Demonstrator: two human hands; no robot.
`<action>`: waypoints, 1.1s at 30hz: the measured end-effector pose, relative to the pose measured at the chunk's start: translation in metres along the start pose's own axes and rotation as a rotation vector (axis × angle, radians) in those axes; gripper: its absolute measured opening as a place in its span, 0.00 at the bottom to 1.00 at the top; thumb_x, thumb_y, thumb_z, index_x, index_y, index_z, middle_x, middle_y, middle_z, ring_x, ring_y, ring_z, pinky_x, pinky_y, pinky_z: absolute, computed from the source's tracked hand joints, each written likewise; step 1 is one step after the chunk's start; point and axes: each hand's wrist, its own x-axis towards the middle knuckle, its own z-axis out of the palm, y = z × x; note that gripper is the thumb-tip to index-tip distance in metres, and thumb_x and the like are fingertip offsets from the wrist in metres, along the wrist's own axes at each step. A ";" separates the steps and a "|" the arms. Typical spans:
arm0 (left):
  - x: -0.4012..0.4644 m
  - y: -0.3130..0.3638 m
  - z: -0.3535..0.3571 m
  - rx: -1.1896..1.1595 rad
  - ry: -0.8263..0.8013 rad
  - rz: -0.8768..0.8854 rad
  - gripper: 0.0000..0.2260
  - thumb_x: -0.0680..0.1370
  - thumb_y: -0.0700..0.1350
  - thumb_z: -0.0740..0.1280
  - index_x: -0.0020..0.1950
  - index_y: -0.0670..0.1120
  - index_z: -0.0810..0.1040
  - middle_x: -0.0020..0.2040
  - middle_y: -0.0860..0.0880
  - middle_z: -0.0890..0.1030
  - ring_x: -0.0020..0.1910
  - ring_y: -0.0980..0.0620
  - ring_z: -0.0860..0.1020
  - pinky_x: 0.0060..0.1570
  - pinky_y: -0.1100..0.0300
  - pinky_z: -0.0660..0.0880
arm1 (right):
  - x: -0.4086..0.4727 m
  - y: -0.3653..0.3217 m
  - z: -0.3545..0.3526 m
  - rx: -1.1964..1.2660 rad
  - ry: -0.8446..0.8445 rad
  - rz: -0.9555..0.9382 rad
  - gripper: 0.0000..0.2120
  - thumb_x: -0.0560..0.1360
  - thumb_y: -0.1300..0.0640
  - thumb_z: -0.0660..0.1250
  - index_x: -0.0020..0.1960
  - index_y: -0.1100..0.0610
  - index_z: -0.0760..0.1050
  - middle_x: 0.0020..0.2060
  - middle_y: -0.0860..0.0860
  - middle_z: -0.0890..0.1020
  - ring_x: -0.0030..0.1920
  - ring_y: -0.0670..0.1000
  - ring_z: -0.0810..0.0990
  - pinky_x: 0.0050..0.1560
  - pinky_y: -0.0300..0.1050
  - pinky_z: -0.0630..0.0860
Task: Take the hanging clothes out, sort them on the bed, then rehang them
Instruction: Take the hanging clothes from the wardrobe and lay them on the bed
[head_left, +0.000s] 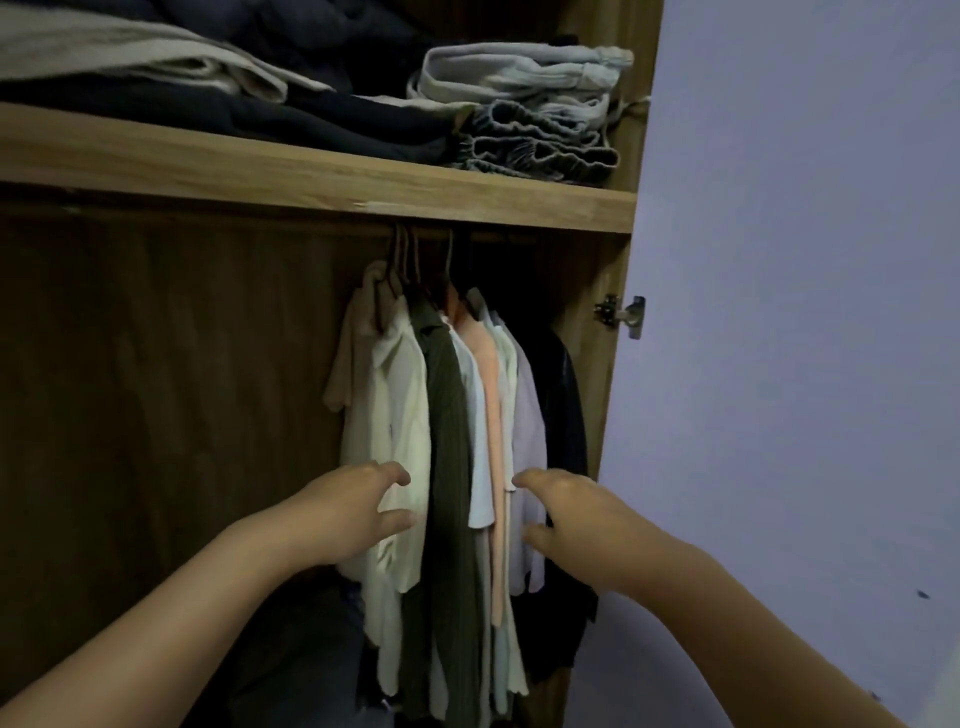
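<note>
Several garments hang bunched at the right end of the wardrobe rail on thin hangers (410, 260): a cream shirt (397, 415), a dark olive ribbed top (449, 441), a peach top (488, 374), a pale lilac one (527, 431) and a black jacket (563, 405). My left hand (345, 512) reaches in at the left side of the bunch, fingers spread against the cream shirt. My right hand (563, 512) reaches at the right side, fingers relaxed beside the lilac garment. Neither hand grips anything.
A wooden shelf (311, 171) above the rail carries folded dark and beige clothes (156, 78) and grey folded trousers (530, 114). The open wardrobe door (805, 312) stands at the right with a hinge (621, 314). The left part of the hanging space is dark.
</note>
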 end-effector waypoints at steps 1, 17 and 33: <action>0.005 -0.007 -0.001 -0.002 0.004 -0.017 0.24 0.78 0.56 0.61 0.72 0.51 0.63 0.69 0.49 0.69 0.66 0.52 0.69 0.65 0.58 0.68 | 0.013 -0.002 0.000 0.016 0.011 -0.021 0.24 0.80 0.55 0.59 0.74 0.53 0.57 0.68 0.53 0.68 0.65 0.52 0.69 0.63 0.42 0.67; 0.136 -0.130 -0.062 -0.137 0.246 0.030 0.21 0.78 0.52 0.62 0.70 0.51 0.66 0.67 0.52 0.71 0.63 0.56 0.71 0.59 0.64 0.70 | 0.232 -0.063 0.018 0.365 0.351 -0.039 0.31 0.78 0.60 0.58 0.77 0.54 0.48 0.76 0.49 0.54 0.75 0.47 0.53 0.71 0.37 0.51; 0.192 -0.208 -0.076 -0.365 0.431 0.079 0.17 0.78 0.47 0.62 0.66 0.55 0.67 0.50 0.64 0.68 0.47 0.67 0.70 0.39 0.76 0.67 | 0.346 -0.113 0.039 1.529 0.234 0.056 0.27 0.73 0.69 0.61 0.70 0.53 0.65 0.59 0.58 0.78 0.57 0.59 0.80 0.59 0.59 0.76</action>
